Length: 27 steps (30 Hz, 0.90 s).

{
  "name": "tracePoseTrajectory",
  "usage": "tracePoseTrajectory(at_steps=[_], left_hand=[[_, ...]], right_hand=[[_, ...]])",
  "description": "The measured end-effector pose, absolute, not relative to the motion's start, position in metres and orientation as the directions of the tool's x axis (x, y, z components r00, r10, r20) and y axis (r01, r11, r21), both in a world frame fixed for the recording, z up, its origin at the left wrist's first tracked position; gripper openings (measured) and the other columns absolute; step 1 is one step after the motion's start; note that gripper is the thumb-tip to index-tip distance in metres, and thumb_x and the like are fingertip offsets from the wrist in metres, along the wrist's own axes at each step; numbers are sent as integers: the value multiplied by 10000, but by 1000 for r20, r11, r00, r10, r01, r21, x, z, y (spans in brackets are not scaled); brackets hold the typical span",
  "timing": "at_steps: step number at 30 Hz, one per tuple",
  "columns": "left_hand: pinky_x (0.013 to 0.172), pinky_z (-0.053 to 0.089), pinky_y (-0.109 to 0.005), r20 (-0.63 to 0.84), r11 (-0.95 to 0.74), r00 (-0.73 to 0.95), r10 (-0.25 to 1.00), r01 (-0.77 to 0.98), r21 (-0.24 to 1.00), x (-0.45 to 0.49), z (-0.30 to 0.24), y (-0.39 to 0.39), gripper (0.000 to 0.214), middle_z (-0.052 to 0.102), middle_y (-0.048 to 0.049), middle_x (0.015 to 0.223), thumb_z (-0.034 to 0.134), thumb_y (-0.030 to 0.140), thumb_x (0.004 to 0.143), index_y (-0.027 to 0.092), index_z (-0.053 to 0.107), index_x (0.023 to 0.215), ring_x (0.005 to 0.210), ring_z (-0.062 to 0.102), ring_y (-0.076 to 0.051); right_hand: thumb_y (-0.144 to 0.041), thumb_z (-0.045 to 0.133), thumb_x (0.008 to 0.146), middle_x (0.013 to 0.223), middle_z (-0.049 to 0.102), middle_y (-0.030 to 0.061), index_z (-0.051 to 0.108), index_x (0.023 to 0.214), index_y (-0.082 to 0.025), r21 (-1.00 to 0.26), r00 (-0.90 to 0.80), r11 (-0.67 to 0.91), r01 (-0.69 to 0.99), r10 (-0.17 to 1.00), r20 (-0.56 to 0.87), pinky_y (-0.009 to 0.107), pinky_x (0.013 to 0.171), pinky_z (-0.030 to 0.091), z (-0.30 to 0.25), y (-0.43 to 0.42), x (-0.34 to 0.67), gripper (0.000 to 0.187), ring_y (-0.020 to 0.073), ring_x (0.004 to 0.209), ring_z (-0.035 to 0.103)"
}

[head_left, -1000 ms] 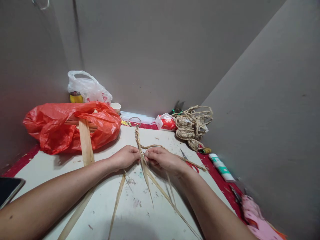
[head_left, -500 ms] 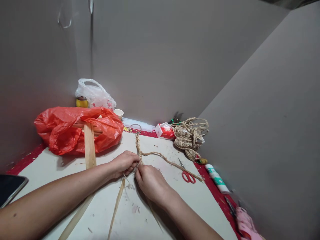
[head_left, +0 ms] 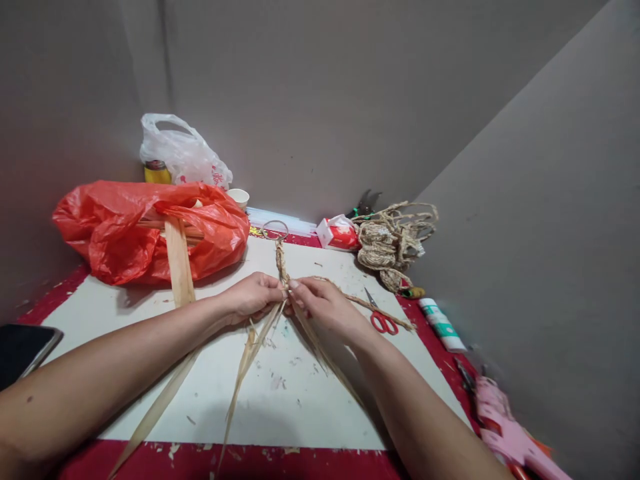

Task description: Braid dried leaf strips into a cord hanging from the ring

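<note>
A short braid [head_left: 282, 261] of dried plant fibre hangs from a metal ring [head_left: 275, 230]. At its lower end, my left hand [head_left: 256, 295] pinches a bundle of flat tan strands between thumb and fingers. Close beside it, almost touching, my right hand [head_left: 323, 303] is closed on strands at the same spot. Loose fibre strands [head_left: 254, 350] fan down from the left hand, and more strands [head_left: 333, 363] run down below the right. A twisted cord [head_left: 370, 305] emerges from behind the right hand and lies toward the right. The exact crossing of the strands is hidden by my fingers.
Red-handled scissors [head_left: 384, 323] lie beside the cord. At left are a red plastic bag [head_left: 115, 227] with a wide strip [head_left: 179, 263] and a phone [head_left: 25, 350]. Coiled rope [head_left: 383, 243], a tissue pack [head_left: 340, 233], a white-green roll [head_left: 443, 325] and a pink glue gun [head_left: 510, 427] line the right.
My view has tilted down, showing the near edge of the white board. My right hand has turned so its fingers point left at the braid's end, and more strands now spread out below.
</note>
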<state>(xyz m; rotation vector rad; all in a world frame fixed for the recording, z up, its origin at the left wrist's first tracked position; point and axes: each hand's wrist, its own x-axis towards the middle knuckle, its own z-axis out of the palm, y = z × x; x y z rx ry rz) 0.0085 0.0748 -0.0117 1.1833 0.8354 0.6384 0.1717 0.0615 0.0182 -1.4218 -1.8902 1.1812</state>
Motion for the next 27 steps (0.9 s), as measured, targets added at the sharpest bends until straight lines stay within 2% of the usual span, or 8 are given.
tracePoseTrajectory(at_steps=[3, 6, 10, 13, 16, 20, 23, 27], left_hand=[[363, 97, -232, -223, 261, 561, 797, 14, 965, 9, -10, 75, 218, 409, 62, 432, 579, 325, 720, 144, 510, 618, 334, 201, -34], [380, 115, -223, -253, 237, 543, 800, 102, 966, 9, -8, 76, 193, 305, 88, 399, 558, 304, 732, 147, 522, 625, 346, 182, -41], [455, 242, -198, -150, -5, 564, 812, 263, 965, 9, -7, 79, 214, 459, 39, 498, 500, 290, 758, 126, 605, 669, 443, 329, -61], [516, 285, -205, -38, -238, 503, 863, 472, 849, 9, -6, 80, 207, 511, 18, 549, 485, 261, 753, 140, 587, 619, 524, 397, -91], [533, 285, -221, -4, -356, 499, 867, 625, 695, 6, 1, 77, 188, 521, 3, 543, 469, 210, 747, 157, 570, 598, 529, 410, -110], [556, 301, -254, -60, -348, 450, 891, 762, 547, 5, 16, 67, 225, 548, -44, 571, 457, 243, 776, 160, 582, 609, 545, 454, -144], [605, 338, -283, -84, -320, 390, 917, 844, 431, 12, 15, 54, 203, 576, -80, 629, 460, 263, 794, 149, 619, 740, 610, 516, -192], [652, 360, -303, -89, -319, 385, 919, 855, 409, 26, 2, 36, 205, 578, -86, 656, 463, 132, 756, 130, 614, 895, 669, 552, -220]], right_hand=[[-521, 386, 855, 466, 427, -41, 458, 635, -175, -924, -419, -140, 355, 860, -291, 198, 359, 231, -5, 68, 168, 417, 62, 362, 308], [-530, 467, 819, 417, 295, -83, 418, 559, -173, -927, -450, -170, 335, 836, -316, 194, 329, 129, -15, 76, 174, 444, 36, 337, 195], [-466, 523, 797, 398, 284, -94, 460, 569, -164, -905, -480, -304, 299, 772, -418, 185, 312, 110, -10, 81, 181, 384, 31, 319, 180], [-404, 572, 759, 393, 287, -102, 392, 541, -178, -886, -489, -434, 163, 745, -454, 170, 310, 106, -7, 78, 176, 361, 23, 316, 163], [-348, 556, 757, 360, 264, -110, 434, 550, -173, -888, -408, -446, 107, 795, -449, 170, 308, 93, -8, 72, 169, 298, 24, 301, 145], [-291, 539, 755, 341, 277, -100, 496, 559, -154, -905, -307, -418, 85, 853, -422, 183, 303, 87, -12, 67, 162, 243, 27, 291, 152], [-296, 553, 743, 353, 288, -91, 417, 504, -173, -895, -318, -445, -31, 853, -413, 182, 308, 99, -13, 63, 159, 302, 24, 302, 168], [-279, 588, 707, 363, 252, -100, 402, 498, -171, -859, -320, -498, -119, 838, -441, 167, 314, 96, -14, 61, 157, 299, 18, 324, 152]])
